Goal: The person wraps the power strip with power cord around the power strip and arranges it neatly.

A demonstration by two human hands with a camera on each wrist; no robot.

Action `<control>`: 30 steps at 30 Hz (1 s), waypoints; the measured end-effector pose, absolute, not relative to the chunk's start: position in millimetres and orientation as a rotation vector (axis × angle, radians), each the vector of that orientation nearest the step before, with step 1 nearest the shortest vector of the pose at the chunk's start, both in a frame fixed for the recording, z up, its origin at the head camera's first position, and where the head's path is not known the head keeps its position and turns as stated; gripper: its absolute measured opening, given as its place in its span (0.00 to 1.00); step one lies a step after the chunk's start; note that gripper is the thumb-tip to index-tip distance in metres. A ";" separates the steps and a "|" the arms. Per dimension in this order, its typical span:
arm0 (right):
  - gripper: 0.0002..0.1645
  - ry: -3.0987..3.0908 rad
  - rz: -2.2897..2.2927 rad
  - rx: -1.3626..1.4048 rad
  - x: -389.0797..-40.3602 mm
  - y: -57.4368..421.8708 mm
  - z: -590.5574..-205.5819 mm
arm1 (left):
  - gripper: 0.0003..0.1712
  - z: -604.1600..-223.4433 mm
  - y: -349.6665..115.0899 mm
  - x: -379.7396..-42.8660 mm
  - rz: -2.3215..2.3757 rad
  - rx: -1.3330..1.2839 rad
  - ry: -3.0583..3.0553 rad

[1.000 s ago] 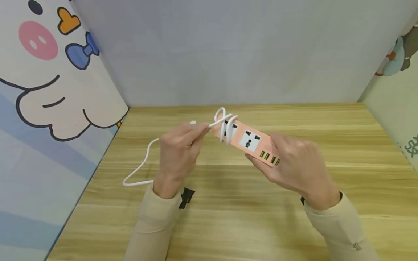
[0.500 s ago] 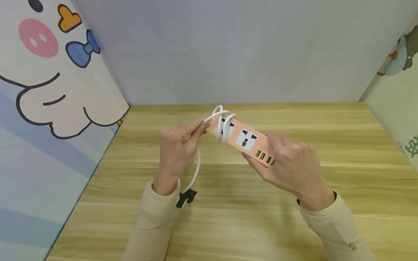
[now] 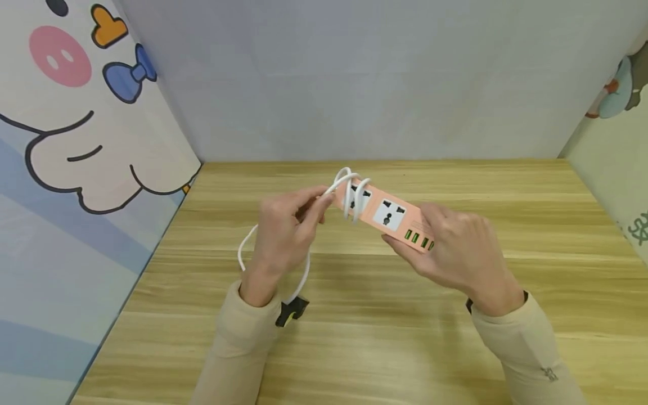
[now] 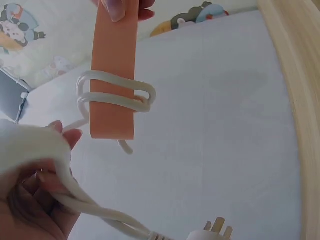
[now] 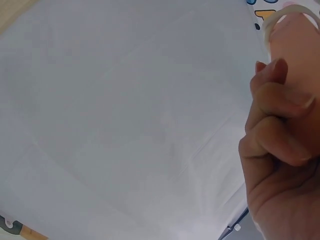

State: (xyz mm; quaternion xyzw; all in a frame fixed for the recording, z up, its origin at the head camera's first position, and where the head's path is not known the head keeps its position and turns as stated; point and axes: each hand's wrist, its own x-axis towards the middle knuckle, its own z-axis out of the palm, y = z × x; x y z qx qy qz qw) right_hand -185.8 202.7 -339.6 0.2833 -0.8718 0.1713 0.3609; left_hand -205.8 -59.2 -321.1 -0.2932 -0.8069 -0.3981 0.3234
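Observation:
A pink power strip [image 3: 370,208] with white socket panels and green USB ports is held tilted above the table. My right hand [image 3: 463,253] grips its lower right end, with fingers curled round its underside in the right wrist view. White cord [image 4: 112,101] loops round the strip's far left end. Close beside that end, my left hand [image 3: 288,233] pinches the cord between thumb and fingers. More cord hangs below the left hand, and a plug with prongs [image 4: 216,227] shows at the bottom of the left wrist view.
The wood-grain table [image 3: 385,349] lies under both hands. A grey-white panel [image 3: 374,79] stands along its back edge. Printed cartoon panels [image 3: 76,152] flank the left and right sides. Beside the left cuff is a black strap piece [image 3: 292,310].
The loops on the strip stay in place while the left hand keeps its pinch and shifts slightly right. The cord hanging below it has swung and changed shape.

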 end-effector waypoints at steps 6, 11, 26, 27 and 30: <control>0.39 -2.256 0.468 0.763 -189.1 206.5 -343.2 | 0.11 -318.7 -57.0 -198.0 -0.964 -0.730 -2.332; 0.30 -2.280 0.483 0.782 -194.4 210.3 -345.1 | 0.14 -313.8 -66.1 -195.0 -1.018 -0.777 -2.564; 0.45 -2.267 0.421 0.682 -202.8 209.9 -350.4 | 0.14 -327.9 -37.0 -201.7 -0.959 -0.777 -2.326; 0.45 -2.269 0.425 0.680 -202.6 209.6 -350.0 | 0.14 -326.9 -35.5 -199.9 -0.990 -0.768 -2.339; 0.45 -2.263 0.437 0.684 -200.9 208.0 -348.5 | 0.12 -323.8 -32.9 -196.1 -1.048 -0.731 -2.369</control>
